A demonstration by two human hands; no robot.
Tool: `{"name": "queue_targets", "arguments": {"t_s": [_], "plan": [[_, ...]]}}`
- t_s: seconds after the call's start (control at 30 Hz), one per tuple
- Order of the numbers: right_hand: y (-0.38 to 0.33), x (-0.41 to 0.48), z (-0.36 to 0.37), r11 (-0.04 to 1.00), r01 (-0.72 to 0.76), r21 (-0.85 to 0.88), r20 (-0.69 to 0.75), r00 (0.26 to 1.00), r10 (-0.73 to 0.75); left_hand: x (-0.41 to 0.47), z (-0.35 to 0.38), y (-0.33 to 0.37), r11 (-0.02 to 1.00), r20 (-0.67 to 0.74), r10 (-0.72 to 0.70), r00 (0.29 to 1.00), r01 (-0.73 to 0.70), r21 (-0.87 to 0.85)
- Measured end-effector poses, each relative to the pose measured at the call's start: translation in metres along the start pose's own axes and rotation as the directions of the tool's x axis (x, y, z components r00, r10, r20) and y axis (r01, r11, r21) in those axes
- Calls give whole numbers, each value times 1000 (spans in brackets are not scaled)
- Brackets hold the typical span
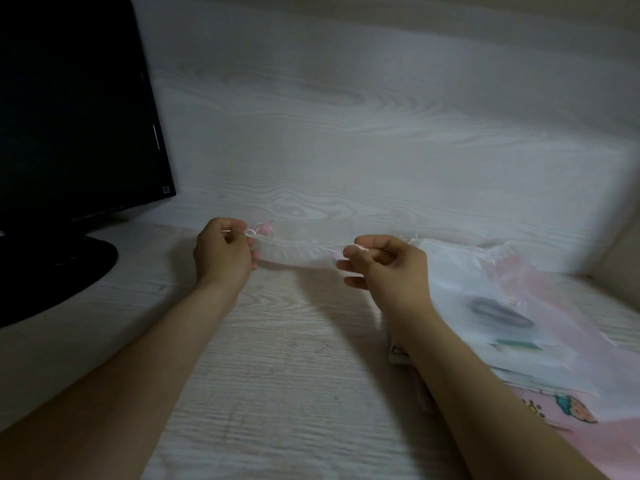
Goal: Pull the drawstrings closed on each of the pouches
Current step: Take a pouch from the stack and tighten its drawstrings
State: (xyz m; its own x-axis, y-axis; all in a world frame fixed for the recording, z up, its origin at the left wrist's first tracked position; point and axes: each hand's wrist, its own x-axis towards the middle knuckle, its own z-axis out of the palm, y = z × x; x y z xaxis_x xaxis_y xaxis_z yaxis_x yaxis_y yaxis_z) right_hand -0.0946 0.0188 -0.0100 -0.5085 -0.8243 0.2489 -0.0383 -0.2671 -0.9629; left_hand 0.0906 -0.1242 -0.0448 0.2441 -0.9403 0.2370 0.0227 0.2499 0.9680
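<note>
Sheer white mesh, the pouch [294, 252] will feel featherlight, floppy and quick to snag, so you take it by the drawstrings [334, 244], never the cloth. You hold it above the desk [277, 358], toward the far edge, strung between your hands. Your left hand [223, 252] pinches one cord end beside a pink bead [266, 226], and your right hand [388, 263] pinches the opposite cord. The mouth looks partly gathered. Blur hides whether anything sits inside. Along the desk's right edge lies a pile of pouches [502, 327]; the top one holds dark and teal shapes.
</note>
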Motion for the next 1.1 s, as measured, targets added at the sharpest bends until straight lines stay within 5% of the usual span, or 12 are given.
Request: {"name": "queue_targets", "arguments": {"t_s": [0.4,0.73,0.97,1.1], "plan": [[-5,1,-3,994,-47,98,70,997,40,-1,0,1,1000,17,-15,1000,15,-9],[8,12,-4,985,57,165,-287,958,-7,2,-5,-1,999,-81,-19,997,21,29],[-8,9,-3,881,85,466,-286,956,59,-5,-3,10,892,9,-186,983,173,-417],[-9,8,-1,950,103,295,-272,962,-20,-11,0,23,683,147,-339,929,351,-641]]}}
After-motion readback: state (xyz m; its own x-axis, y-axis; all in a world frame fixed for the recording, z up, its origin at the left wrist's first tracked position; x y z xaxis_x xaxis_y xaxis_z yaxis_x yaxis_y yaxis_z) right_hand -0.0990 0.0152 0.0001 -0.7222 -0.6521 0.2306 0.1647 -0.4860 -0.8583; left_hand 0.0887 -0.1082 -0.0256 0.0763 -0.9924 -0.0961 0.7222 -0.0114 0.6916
